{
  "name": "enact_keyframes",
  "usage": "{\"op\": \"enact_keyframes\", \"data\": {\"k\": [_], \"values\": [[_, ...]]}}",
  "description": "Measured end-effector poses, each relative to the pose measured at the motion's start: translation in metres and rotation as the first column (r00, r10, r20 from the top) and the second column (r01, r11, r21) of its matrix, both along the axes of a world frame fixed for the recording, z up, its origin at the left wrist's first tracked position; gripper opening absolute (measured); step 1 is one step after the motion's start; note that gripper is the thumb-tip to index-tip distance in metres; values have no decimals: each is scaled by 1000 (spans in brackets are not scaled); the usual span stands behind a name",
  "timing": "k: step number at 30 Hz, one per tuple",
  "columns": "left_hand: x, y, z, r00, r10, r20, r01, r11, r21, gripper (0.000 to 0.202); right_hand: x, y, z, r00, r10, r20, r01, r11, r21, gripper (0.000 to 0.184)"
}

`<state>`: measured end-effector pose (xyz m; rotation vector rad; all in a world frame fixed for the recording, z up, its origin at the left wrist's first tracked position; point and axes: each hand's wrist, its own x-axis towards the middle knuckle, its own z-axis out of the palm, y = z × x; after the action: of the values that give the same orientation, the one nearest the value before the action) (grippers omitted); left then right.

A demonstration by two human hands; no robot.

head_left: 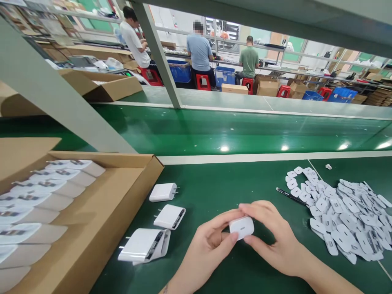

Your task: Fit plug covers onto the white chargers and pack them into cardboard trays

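Observation:
Both my hands hold one small white charger above the green table. My left hand pinches its left side with thumb and fingers. From the right, my right hand wraps over its top and far end. Three more white chargers lie to the left: one farthest back, one in the middle, one nearest me. A heap of white peeled film pieces lies right of my hands.
A shallow cardboard box at the left holds a row of several white chargers. Dark tweezers lie by the film heap. A grey frame post slants over the green conveyor belt. Three people work at far benches.

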<state>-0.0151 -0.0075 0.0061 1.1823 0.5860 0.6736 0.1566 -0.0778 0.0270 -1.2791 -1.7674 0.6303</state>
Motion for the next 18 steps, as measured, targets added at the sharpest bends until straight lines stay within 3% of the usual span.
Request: {"op": "enact_keyframes", "data": {"k": [2, 5, 9, 13, 18], "values": [[-1, 0, 0, 1000, 0, -22, 0, 1000, 26, 29, -1, 0, 0, 984, -53, -169, 23, 984, -176, 47], [-2, -1, 1, 999, -8, -44, 9, 999, 32, 29, -2, 3, -3, 886, -96, -454, -97, 918, -384, 40], [0, -6, 9, 998, 53, -32, -54, 998, -12, 30, -6, 9, -7, 730, -126, -672, -230, 880, -415, 39], [5, -9, 16, 992, 126, 6, -125, 989, -77, 39, -8, 10, -10, 694, -159, -702, -221, 881, -418, 40], [6, -1, 6, 992, 128, -20, -128, 992, -7, 43, -5, 8, -11, 785, -203, -585, -55, 918, -392, 34]]}}
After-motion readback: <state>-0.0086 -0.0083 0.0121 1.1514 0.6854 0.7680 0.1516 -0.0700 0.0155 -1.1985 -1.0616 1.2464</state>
